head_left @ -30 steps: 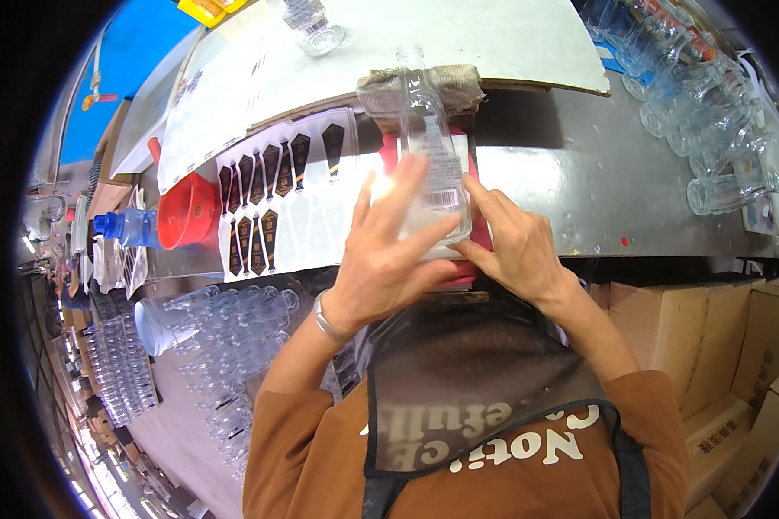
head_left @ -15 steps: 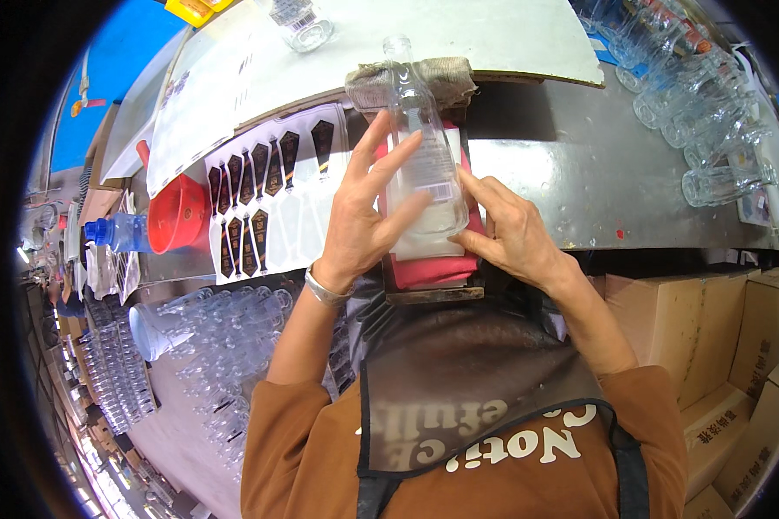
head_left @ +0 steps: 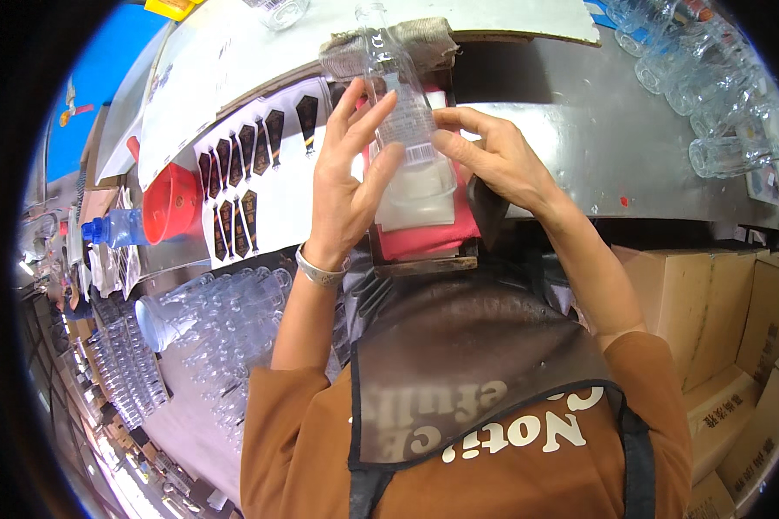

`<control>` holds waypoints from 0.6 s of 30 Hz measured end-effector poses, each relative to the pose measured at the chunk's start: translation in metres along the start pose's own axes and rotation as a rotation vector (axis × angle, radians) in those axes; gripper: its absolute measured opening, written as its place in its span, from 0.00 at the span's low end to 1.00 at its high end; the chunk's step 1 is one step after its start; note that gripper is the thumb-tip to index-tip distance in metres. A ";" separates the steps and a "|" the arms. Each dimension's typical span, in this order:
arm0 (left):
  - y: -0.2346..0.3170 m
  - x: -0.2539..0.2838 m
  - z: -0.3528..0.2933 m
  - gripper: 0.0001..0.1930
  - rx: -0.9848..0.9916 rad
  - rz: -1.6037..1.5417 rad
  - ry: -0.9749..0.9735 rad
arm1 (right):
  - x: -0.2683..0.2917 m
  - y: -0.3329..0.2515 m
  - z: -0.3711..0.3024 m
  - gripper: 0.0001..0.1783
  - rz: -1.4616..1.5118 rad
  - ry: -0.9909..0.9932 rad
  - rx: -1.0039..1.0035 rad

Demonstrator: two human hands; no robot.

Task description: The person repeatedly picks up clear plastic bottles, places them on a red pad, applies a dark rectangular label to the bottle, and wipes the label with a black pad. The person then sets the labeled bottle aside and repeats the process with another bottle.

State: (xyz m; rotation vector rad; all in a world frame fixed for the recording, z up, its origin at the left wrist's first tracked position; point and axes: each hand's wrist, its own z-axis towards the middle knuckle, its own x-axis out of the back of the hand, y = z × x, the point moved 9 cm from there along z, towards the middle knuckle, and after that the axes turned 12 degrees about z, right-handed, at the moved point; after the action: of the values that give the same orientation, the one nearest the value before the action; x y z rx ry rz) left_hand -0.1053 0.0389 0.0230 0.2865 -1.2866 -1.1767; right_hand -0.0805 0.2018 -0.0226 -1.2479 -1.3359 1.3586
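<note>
Lying on its side with its neck pointing away from the person, a clear glass bottle sits between two bare hands, its neck end over a rolled grey cloth and its base end over a white pad and a red cloth. Small print and a barcode patch show on the glass. The left hand is open, fingers spread, with the fingertips at the left side of the bottle; a silvery bracelet circles that wrist. The right hand is loosely bent at the right side, thumb and forefinger by the edge of the glass — whether they pinch it I cannot tell. Left of the bottle, a white sheet carries rows of dark, tie-shaped labels, some spots showing only pale outlines. Past it stand a red tub and a clear bottle with a blue cap. A white board lies beyond the rolled cloth, and more glass bottles lie on the metal table at the far right. Below the table — cardboard boxes to the right, crowded clear glassware to the left.
</note>
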 end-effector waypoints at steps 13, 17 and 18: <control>-0.006 -0.002 0.001 0.25 0.003 0.007 0.012 | 0.003 0.005 0.004 0.29 -0.024 0.014 0.069; -0.005 -0.002 0.001 0.25 -0.012 0.023 0.025 | 0.039 0.035 0.005 0.24 0.361 0.175 -0.072; -0.004 -0.001 0.002 0.25 -0.014 0.028 0.027 | 0.055 0.044 -0.001 0.24 0.501 0.371 -0.127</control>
State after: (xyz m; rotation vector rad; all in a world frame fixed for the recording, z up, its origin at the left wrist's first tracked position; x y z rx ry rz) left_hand -0.1087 0.0388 0.0196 0.2729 -1.2543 -1.1541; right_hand -0.0848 0.2521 -0.0711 -1.9052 -0.8919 1.2910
